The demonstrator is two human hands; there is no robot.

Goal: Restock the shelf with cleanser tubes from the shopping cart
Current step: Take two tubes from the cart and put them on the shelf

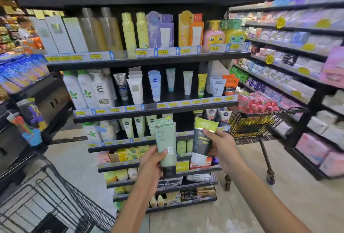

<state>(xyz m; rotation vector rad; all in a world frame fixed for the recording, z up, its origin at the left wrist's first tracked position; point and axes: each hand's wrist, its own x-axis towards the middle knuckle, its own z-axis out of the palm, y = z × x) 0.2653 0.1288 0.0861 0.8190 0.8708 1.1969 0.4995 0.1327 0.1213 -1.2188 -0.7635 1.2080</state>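
Observation:
My left hand (pixel 151 163) grips a pale green cleanser tube (pixel 166 143) with a black cap, held upright, cap down. My right hand (pixel 222 149) grips a dark grey tube (pixel 202 139) with a lime-green top and a white cap, also cap down. Both tubes are raised side by side in front of the black shelf unit (pixel 156 107). Its middle shelf carries a row of standing cleanser tubes (pixel 155 85) with gaps between them. The black wire shopping cart (pixel 46 201) is at the lower left, near my left arm.
A second cart (pixel 258 121) loaded with pink and red packs stands right of the shelf unit. Long aisle shelves (pixel 297 61) of boxed goods run along the right. A dark display rack (pixel 37 102) with toys stands at the left. Beige tiled floor lies below.

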